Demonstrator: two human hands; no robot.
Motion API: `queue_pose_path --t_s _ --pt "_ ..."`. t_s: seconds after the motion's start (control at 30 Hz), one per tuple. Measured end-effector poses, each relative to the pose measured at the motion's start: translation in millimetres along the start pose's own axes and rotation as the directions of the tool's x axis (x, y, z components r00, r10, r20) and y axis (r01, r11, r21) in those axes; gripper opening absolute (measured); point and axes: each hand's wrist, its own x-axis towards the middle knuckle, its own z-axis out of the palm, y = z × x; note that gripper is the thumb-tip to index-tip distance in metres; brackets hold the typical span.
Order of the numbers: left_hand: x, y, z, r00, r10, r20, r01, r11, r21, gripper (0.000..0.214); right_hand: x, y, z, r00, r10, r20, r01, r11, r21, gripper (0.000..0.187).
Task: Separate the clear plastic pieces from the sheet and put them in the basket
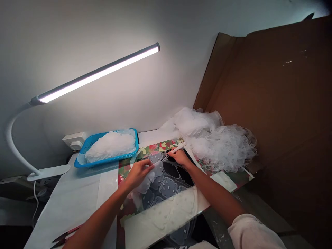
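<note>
My right hand (178, 157) is closed around a slim white pen-like tool (180, 147), its tip pointing down-left at a clear film sheet (168, 186). Rounded cut-out shapes with small holes cover this sheet, and dark gaps show where the backing is bare. My left hand (141, 173) pinches a thin translucent film piece near the tool's tip, its edge partly hidden by the fingers. Just below that hand lie several loose translucent pieces (145, 185). Beneath the sheet is a camouflage-patterned board (166, 145).
A blue basket (106, 164) full of translucent pieces stands at the back left. Tangled film strips (223, 148) are heaped right of the sheet, beside a tall cardboard panel (272, 90). A lit lamp (101, 74) hangs above. Red-handled pointed tools (64, 237) lie front left.
</note>
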Motion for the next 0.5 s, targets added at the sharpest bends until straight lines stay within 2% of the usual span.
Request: queue_pose_path --t_s 0.07,0.13,0.23,0.3,0.37,0.43,0.5 --pt "-19.1 -8.3 -20.8 1.000 0.009 -0.019 -0.010 0.998 -0.062 0.029 4.8 3.5 -5.2 1.000 -0.013 -0.008 0.013 1.000 -0.019 0.027" --pt "-35.8 -17.5 -42.5 0.998 -0.036 -0.056 0.032 0.997 -0.071 0.029 8.0 4.6 -12.3 0.999 -0.034 0.009 0.034 0.999 -0.034 0.027" --pt "-47.1 -23.5 -62.3 0.986 -0.099 -0.138 0.109 0.991 0.073 0.027 9.1 -1.3 -22.0 0.998 -0.063 0.010 0.063 0.997 -0.050 0.025" --pt "-42.8 -19.5 -60.9 0.981 -0.123 -0.150 0.162 0.945 0.283 0.028 6.6 -9.8 -20.8 0.985 -0.149 -0.086 0.142 0.986 -0.084 0.022" --pt "-30.7 -10.9 -48.7 0.985 -0.109 -0.131 0.162 0.842 0.515 0.027 1.5 -19.0 -9.2 0.949 -0.284 -0.135 0.270 0.956 -0.112 0.019" --pt "-15.7 -1.3 -31.1 0.995 -0.042 -0.095 0.095 0.730 0.677 0.023 -4.6 -24.9 11.0 0.922 -0.384 -0.045 0.380 0.921 -0.086 0.018" --pt "-2.8 5.7 -13.7 0.999 0.038 -0.028 -0.003 0.653 0.757 0.037 -9.5 -25.4 32.9 0.907 -0.411 0.087 0.416 0.908 -0.049 0.018"
